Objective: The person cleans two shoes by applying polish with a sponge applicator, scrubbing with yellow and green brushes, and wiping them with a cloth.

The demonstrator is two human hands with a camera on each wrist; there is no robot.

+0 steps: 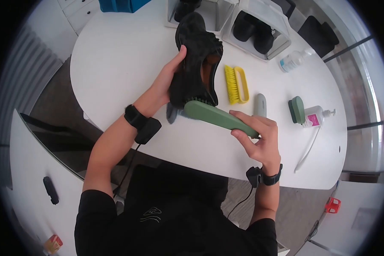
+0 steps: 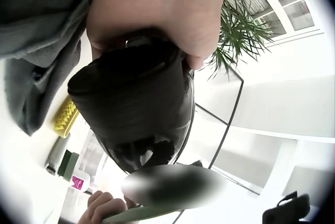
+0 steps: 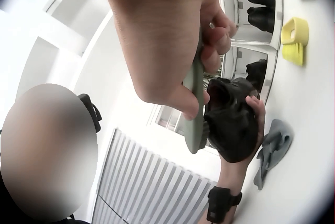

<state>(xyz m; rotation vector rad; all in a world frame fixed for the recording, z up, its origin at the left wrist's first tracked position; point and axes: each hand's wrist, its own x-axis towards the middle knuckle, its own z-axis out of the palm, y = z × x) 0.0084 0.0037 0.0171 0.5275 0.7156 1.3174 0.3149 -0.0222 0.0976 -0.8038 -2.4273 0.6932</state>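
A black shoe [image 1: 192, 64] is held up over the table by the left hand [image 1: 164, 83], which grips it from the side, toe pointing away. The right hand [image 1: 262, 134] pinches the handle of a green brush [image 1: 217, 116]; its bristles meet the shoe's heel end. In the left wrist view the shoe [image 2: 136, 98] hides most of the left fingers [image 2: 194, 62]. From the right wrist, the brush [image 3: 194, 114] stands beside the shoe [image 3: 233, 122], with the right hand [image 3: 167, 41] around its handle. A grey cloth [image 3: 275, 148] lies below the shoe.
On the white table [image 1: 115, 55] lie a yellow brush [image 1: 242, 85], a grey-handled item [image 1: 260, 105] and a smaller green brush [image 1: 298, 109]. A pump bottle [image 1: 315, 116] and a clear bottle [image 1: 291, 62] stand at the right. Boxes of black shoes [image 1: 262, 40] are at the back.
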